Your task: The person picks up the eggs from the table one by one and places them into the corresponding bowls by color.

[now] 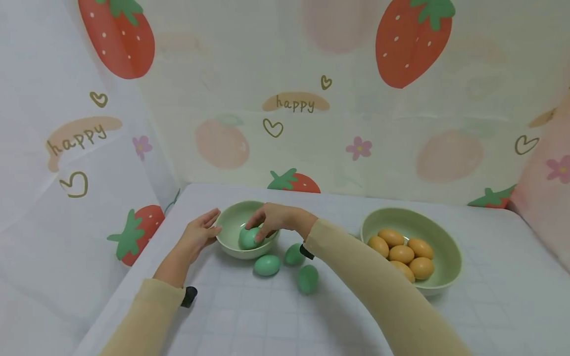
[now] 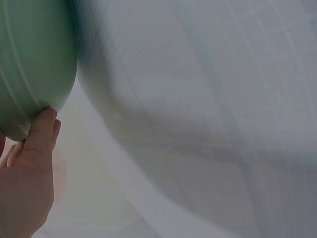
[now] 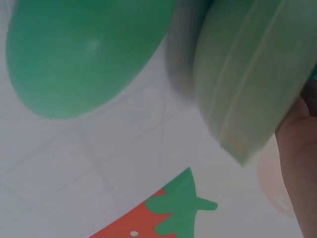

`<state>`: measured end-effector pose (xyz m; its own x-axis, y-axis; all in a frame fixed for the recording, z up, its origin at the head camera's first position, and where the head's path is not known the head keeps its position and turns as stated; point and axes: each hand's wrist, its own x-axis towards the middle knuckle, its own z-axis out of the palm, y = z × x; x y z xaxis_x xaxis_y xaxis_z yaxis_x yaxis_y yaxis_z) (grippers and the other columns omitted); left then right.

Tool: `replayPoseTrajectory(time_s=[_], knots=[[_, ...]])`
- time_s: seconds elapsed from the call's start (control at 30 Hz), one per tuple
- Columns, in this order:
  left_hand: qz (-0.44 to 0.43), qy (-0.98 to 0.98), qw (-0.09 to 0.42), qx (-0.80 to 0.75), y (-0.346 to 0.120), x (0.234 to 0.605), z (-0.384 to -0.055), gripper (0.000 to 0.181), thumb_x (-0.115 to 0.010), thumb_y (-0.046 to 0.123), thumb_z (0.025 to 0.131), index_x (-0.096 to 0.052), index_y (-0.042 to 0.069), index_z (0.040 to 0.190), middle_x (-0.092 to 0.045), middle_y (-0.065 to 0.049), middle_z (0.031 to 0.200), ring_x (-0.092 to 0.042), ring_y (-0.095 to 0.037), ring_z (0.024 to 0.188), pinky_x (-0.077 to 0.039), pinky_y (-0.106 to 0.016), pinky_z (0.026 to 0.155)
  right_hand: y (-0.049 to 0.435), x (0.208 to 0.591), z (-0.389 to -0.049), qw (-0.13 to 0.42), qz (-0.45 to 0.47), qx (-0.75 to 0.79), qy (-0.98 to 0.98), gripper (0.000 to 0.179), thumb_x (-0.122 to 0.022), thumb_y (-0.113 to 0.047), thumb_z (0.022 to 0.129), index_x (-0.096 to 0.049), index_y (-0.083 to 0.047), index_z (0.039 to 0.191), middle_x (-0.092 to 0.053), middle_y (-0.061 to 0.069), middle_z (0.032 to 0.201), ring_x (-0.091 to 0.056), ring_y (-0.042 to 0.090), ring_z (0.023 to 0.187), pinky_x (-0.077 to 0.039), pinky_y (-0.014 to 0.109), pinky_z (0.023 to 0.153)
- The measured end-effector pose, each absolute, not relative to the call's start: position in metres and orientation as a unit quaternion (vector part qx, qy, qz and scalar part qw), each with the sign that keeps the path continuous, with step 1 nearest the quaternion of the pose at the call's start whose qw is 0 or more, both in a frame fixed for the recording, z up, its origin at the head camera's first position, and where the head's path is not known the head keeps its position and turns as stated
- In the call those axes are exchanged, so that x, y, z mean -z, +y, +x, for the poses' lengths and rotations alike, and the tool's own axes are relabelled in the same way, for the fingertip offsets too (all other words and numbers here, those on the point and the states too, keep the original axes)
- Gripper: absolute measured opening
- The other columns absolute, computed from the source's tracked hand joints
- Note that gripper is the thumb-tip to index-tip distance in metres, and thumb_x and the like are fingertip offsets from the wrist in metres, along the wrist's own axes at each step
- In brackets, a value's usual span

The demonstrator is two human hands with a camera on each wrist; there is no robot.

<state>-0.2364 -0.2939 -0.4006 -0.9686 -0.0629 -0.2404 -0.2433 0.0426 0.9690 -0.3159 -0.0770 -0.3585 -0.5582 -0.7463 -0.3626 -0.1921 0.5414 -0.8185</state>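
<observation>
My left hand (image 1: 202, 233) rests against the left side of a small light green bowl (image 1: 229, 220), its fingers fairly straight along the outer wall. In the left wrist view its fingertips touch that bowl (image 2: 39, 59). The right hand (image 1: 278, 217) reaches over the bowl's right rim and pinches a green egg (image 1: 249, 239) low inside it. Three more green eggs lie on the table just outside: one (image 1: 267, 265) in front of the bowl, another (image 1: 294, 254) below the right wrist, and a third (image 1: 308, 279) nearer me. The right wrist view shows one green egg (image 3: 84, 54) close up.
At the right, a larger light green bowl (image 1: 438, 237) holds several orange-brown eggs (image 1: 402, 254); the right sleeve (image 1: 369, 272) partly covers its left side. A pale checked cloth covers the table (image 1: 249, 321). A printed strawberry curtain (image 1: 289, 64) stands behind.
</observation>
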Motion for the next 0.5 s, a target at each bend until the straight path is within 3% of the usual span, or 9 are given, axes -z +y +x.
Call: replayPoseTrajectory(time_s=[0.33,0.5], knots=[[-0.097,0.722,0.066,-0.682,-0.292,0.405,-0.232,0.062,-0.047,-0.001,0.101,-0.016,0.003,0.154,-0.017,-0.015,0.158,-0.024,-0.03,0.142,-0.03,-0.046,0.111,-0.089,0.367,-0.313,0.372,-0.311,0.309,0.818,0.028,-0.079,-0.005,0.081,-0.071,-0.006,0.108,-0.067,-0.001,0.1,-0.06,0.012,0.087,-0.052,0.024,0.074],[-0.099,0.725,0.061,-0.679,-0.294,0.401,-0.235,0.061,-0.046,-0.001,0.101,-0.016,0.003,0.154,-0.017,-0.014,0.158,-0.023,-0.028,0.143,-0.03,-0.045,0.111,-0.095,0.364,-0.315,0.361,-0.324,0.26,0.835,0.027,-0.079,-0.008,0.082,-0.07,-0.006,0.108,-0.066,-0.001,0.1,-0.058,0.01,0.084,-0.051,0.022,0.07]])
